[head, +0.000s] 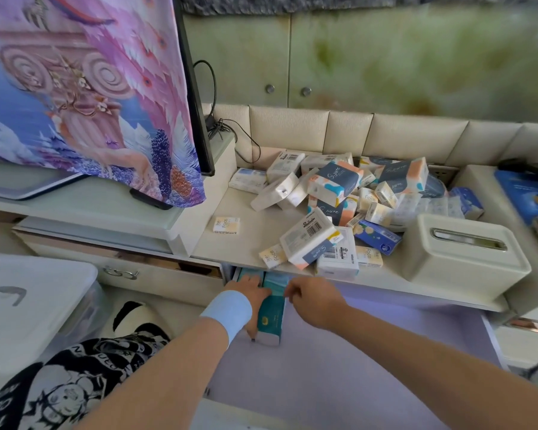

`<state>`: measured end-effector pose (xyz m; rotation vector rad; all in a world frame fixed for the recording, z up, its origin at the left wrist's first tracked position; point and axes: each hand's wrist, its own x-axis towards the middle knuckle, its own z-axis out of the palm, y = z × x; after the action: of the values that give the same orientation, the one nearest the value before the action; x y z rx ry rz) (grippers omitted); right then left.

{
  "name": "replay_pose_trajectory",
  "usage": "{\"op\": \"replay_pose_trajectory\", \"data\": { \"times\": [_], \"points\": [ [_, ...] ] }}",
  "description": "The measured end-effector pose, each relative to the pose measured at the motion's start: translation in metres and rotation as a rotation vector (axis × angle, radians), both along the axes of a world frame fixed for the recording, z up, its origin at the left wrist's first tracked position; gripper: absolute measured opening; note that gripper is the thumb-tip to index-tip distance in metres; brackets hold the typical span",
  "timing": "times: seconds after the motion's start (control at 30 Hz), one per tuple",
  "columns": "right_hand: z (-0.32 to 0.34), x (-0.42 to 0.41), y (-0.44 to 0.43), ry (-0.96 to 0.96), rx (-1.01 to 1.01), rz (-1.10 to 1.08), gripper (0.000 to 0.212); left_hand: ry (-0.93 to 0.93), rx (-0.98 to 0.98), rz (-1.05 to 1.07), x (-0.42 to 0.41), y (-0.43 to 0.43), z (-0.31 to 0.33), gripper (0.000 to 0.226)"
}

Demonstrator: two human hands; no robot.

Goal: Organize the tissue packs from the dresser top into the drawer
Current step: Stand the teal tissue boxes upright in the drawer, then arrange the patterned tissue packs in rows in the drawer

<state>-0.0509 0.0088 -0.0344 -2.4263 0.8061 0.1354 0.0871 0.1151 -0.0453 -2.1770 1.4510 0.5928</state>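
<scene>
Both hands are down in the open drawer (370, 361), which has a pale lilac floor. A teal tissue pack (272, 315) stands on edge at the drawer's left end. My left hand (250, 294), with a light blue wristband, lies against its left side, fingers reaching to its near end. My right hand (316, 301) pinches its top right edge. A second teal pack (246, 273) shows behind, under the dresser top. On the dresser top (239, 240) lies a jumbled heap of several tissue packs (339, 206), and one small pack (226, 225) sits apart at the left.
A cream tissue box (460, 252) stands at the right front of the dresser top. A television under a printed cloth (84, 88) stands on the raised left unit. A translucent storage bin (35, 302) sits at lower left. Blue items (525, 193) lie at far right.
</scene>
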Motion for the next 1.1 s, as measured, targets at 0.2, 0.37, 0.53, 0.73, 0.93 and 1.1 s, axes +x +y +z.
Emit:
{"op": "replay_pose_trajectory", "data": {
  "times": [0.2,0.37,0.53,0.73,0.93,1.1],
  "points": [
    [0.052,-0.021,-0.047,-0.367,-0.321,-0.066,0.014,0.261,-0.553,0.245,-0.001,-0.03,0.065,0.024],
    [0.05,-0.035,-0.091,-0.377,0.077,-0.383,0.041,0.314,-0.794,0.293,-0.005,-0.057,0.067,0.059],
    [0.054,-0.024,-0.099,-0.417,0.589,-0.389,0.057,0.386,-0.744,0.349,-0.005,-0.086,0.05,0.083],
    [0.06,-0.012,-0.103,-0.502,0.697,-0.29,0.053,0.528,-0.886,0.531,0.007,-0.102,0.055,0.065],
    [0.065,-0.006,-0.105,-0.558,0.596,-0.344,0.048,0.983,-1.087,0.754,0.01,-0.099,0.093,0.031],
    [0.068,-0.015,-0.096,-0.523,0.84,-0.287,0.049,1.177,-0.871,0.81,0.005,-0.072,0.103,0.032]
  ]
}}
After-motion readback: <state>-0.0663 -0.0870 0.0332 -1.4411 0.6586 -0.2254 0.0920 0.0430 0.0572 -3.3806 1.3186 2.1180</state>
